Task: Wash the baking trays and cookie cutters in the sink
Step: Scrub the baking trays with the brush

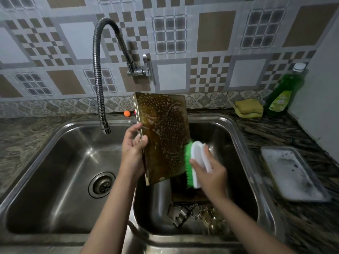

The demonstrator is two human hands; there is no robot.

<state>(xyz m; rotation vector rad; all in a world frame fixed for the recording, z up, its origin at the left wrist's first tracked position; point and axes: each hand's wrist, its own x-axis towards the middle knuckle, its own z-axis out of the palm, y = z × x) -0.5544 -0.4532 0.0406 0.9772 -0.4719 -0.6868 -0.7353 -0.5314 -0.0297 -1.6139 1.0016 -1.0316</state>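
Note:
A gold baking tray, covered in soap foam, stands nearly upright over the divider of a double steel sink. My left hand grips its left edge, thumb on the front face. My right hand holds a white scrub brush by its handle, with the green bristles pressed against the tray's lower right edge. Several metal cookie cutters lie at the front of the right basin. Another dark tray lies under the brush in that basin.
A soapy silver tray lies on the counter right of the sink. A flexible tap hangs over the left basin with its drain. Yellow sponges and a green dish soap bottle stand at the back right.

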